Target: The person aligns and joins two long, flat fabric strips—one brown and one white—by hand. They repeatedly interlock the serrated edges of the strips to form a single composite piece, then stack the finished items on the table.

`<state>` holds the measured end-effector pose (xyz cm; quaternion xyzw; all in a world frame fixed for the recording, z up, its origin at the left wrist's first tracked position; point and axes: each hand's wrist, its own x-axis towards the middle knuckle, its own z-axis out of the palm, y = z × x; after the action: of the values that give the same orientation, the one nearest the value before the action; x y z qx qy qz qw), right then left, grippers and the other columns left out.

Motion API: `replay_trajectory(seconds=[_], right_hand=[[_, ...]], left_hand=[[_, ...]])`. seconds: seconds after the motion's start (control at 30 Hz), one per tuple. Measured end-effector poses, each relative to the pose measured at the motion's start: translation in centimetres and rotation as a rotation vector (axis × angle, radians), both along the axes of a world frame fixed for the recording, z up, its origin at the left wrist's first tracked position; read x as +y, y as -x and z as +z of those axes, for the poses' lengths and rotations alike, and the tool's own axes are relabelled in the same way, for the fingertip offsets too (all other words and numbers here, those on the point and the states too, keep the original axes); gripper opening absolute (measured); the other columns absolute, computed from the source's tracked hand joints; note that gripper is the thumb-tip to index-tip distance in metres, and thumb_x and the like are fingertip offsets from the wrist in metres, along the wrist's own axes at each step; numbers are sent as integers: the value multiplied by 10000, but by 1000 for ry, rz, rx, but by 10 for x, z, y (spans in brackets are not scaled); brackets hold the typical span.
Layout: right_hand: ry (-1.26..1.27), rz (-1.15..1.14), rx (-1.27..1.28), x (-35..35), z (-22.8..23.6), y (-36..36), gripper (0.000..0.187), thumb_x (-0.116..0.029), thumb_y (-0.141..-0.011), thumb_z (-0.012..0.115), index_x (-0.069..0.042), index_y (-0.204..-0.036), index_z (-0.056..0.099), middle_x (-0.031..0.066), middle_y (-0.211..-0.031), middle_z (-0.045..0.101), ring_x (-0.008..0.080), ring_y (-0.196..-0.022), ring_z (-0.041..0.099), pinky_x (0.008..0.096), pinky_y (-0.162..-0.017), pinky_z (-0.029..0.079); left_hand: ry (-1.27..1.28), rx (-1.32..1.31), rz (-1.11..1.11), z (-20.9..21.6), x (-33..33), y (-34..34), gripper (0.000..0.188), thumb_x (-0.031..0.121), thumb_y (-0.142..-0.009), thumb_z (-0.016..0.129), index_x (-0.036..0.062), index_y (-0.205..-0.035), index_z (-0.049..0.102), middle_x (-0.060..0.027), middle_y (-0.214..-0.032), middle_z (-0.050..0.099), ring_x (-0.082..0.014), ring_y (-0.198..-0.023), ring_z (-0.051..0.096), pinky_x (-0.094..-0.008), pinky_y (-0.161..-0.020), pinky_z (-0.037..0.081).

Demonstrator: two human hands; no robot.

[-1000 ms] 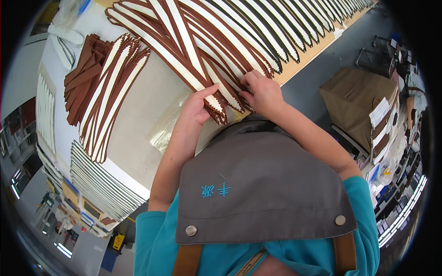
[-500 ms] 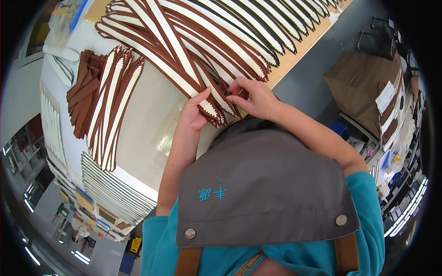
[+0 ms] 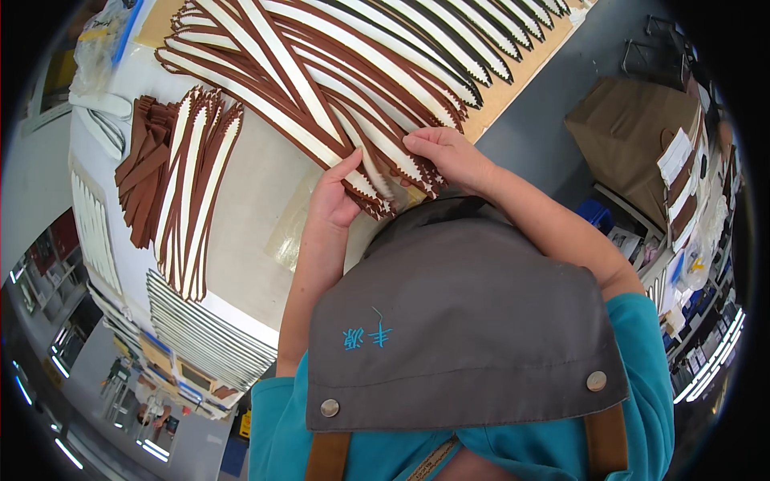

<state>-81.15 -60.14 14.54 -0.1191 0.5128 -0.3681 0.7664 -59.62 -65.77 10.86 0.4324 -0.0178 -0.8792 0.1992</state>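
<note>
My left hand [image 3: 337, 195] pinches the near ends of a stack of brown strips with white middles [image 3: 317, 148]; their tips are notched in zigzags. My right hand [image 3: 453, 157] grips the ends of a second bunch of brown-and-white strips [image 3: 391, 143], thumb on top. One loose strip end [image 3: 374, 172], blurred, lies between the two bunches. The far parts of both bunches run up across the table and cross each other. Fingers under the strips are partly hidden.
At the left lie another pile of brown-and-white strips [image 3: 192, 200] and folded plain brown strips [image 3: 144, 180]. Black-edged white strips [image 3: 457, 56] fan out at the far right. Rows of thin pale strips [image 3: 212, 337] sit lower left. A brown covered bulk [image 3: 618, 132] stands right of the table.
My right hand has moved slightly up and now grips a bunch of strips, which has come nearer and to the right. My left hand keeps its hold.
</note>
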Motion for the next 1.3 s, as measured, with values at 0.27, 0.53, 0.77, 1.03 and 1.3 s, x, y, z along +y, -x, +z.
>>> replay_trajectory(seconds=[0.27, 0.53, 0.77, 1.03, 1.3], right_hand=[[156, 168, 162, 0, -3, 1, 254, -233, -1000, 540, -13, -1017, 665, -27, -843, 653, 31, -702, 552, 201, -634, 454], [108, 98, 98, 1, -9, -8, 263, -259, -998, 544, -36, -931, 665, -44, -769, 631, 27, -632, 531, 204, -567, 432], [162, 244, 610, -6, 11, -7, 286, -198, -920, 633, 3, -717, 622, -38, -566, 518, 43, -507, 424, 246, -461, 366], [90, 181, 254, -10, 20, -10, 406, -384, -970, 570, 12, -979, 659, 11, -779, 637, 78, -659, 550, 247, -610, 471], [129, 316, 242, -13, 8, -11, 250, -191, -971, 570, 21, -1103, 586, 54, -866, 677, 85, -758, 614, 259, -674, 501]], left_hand=[[-21, -37, 23, 7, -1, 8, 360, 140, -954, 568, -63, -1250, 535, -174, -1187, 635, -269, -1062, 644, -404, -915, 537], [-53, -9, 0, 0, -2, 7, 360, 141, -945, 585, -63, -1239, 545, -163, -1167, 644, -255, -1036, 653, -393, -893, 544], [-45, -31, -15, 9, -5, 3, 361, 112, -928, 606, -53, -1245, 549, -153, -1177, 645, -255, -1044, 655, -400, -897, 542], [38, -83, 7, 10, -3, 10, 358, 81, -899, 656, -42, -1223, 566, -127, -1122, 660, -236, -990, 664, -376, -846, 555], [168, -278, -91, 35, -4, 5, 221, 227, -920, 666, 37, -1016, 611, -56, -860, 640, -165, -755, 629, -324, -660, 531]])
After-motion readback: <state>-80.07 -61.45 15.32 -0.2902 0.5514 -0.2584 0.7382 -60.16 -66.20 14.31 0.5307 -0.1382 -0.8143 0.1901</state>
